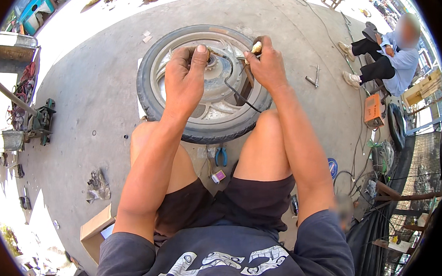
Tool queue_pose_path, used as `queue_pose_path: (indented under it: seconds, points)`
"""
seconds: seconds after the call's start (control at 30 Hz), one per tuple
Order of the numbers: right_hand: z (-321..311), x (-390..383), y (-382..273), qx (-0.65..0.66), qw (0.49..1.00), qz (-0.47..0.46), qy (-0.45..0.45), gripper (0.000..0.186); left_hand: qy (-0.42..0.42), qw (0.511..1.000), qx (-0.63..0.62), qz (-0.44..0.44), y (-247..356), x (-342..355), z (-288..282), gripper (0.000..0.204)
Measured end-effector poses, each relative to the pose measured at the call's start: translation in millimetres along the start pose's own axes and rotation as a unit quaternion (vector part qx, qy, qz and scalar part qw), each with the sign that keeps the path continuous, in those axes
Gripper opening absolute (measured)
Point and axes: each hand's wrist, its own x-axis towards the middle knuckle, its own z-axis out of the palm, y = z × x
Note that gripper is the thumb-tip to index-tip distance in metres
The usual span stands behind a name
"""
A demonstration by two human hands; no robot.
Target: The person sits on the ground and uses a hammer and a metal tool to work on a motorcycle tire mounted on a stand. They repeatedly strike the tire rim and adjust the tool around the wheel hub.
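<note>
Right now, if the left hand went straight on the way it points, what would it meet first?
Likely the far stretch of the silver rim, then the tyre. The left hand seems raised above them, so it may pass over both; depth is unclear from this view.

Floor (91,105): grey concrete spread across the middle.
Sunlight (68,23): glared at upper left.
Mesh screen (423,160): lined the right edge.
</note>
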Motion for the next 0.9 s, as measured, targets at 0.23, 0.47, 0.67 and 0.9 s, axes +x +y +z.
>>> queue_pose_path:
  seconds: [0.23, 0.47, 0.67, 0.9]
  points:
    - [6.3, 3.0, 1.2, -0.026, 0.999, 0.010, -0.041, 0.035, 0.000, 1.000, -0.011, -0.010, -3.5, 4.1, -0.1, 0.049]
    - [9.3, -0.9, 1.3, -0.026, 0.998, 0.017, -0.060, 0.036, -0.004, 1.000, -0.007, -0.015, -8.5, 1.6, -1.8, 0.049]
    - [4.7, -4.2, -2.9, -0.071, 0.995, -0.020, -0.074, 0.036, -0.009, 1.000, -0.007, -0.015, -5.2, 1.7, -2.4, 0.048]
    - [1.7, 1.2, -11.6, -0.069, 0.994, -0.007, -0.082, 0.033, -0.010, 1.000, -0.026, -0.009, -2.0, 1.3, 0.2, 0.048]
